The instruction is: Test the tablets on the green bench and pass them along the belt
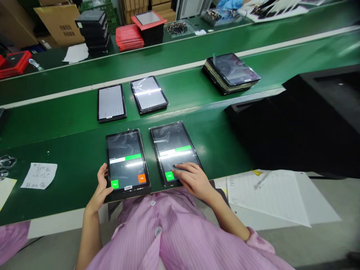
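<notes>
Two tablets lie side by side at the near edge of the green bench, each showing a dark screen with a white and green bar. On the left tablet [126, 165], a green button and an orange button are lit. My left hand [100, 189] grips that tablet's lower left side, thumb at the corner by the green button and fingers along the edge. Over the lower part of the right tablet [173, 144] is my right hand [194, 180], open, fingers stretched out near its green button and covering the screen's lower right.
Farther back lie a white-screened tablet [111, 103], another bright tablet [149, 93] and a tablet stack [234, 71]. A large black box-like cover [295, 127] stands at right. Handwritten paper [39, 175] lies left; printed sheets [264, 197] lie below right. Red pouches [129, 37] sit behind.
</notes>
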